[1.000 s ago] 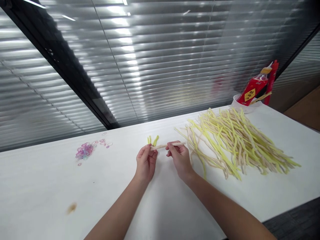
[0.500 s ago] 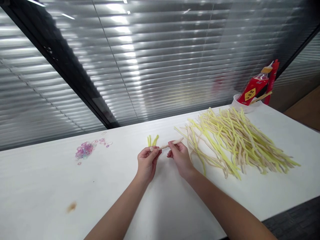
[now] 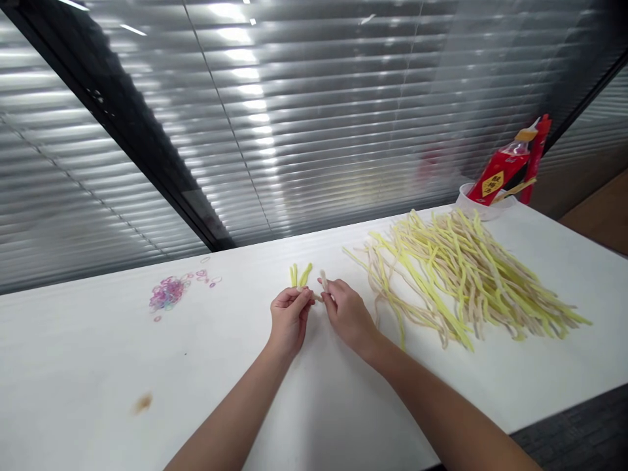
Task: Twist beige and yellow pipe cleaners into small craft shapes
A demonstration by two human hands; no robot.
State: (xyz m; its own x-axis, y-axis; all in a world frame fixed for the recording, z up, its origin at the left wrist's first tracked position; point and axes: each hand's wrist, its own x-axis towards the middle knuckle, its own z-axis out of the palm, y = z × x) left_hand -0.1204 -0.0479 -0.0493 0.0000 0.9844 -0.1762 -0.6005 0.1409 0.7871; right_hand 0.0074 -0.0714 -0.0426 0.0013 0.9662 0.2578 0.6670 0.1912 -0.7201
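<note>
My left hand (image 3: 289,322) is closed in a pinch above the white table. Short yellow pipe cleaner (image 3: 305,275) ends stick up behind its fingers. A beige pipe cleaner (image 3: 324,281) runs from the left fingertips to my right hand (image 3: 347,313). The right thumb and fingers pinch it, and its free end points up and away from me. My fingers hide where the beige and yellow pieces meet. To the right of my right hand lies a loose pile of yellow and beige pipe cleaners (image 3: 466,275).
Small coloured elastic bands (image 3: 167,294) lie heaped at the left, with a few strays. A brown stain (image 3: 143,402) marks the white table (image 3: 78,366). At the back right, a red-labelled bottle (image 3: 500,173) leans in a clear tub (image 3: 468,204). Blinds (image 3: 333,131) stand behind.
My right hand has moved slightly left, closer to the left hand. The beige pipe cleaner's free end, earlier pointing right, now points upward. My left hand has stayed in place.
</note>
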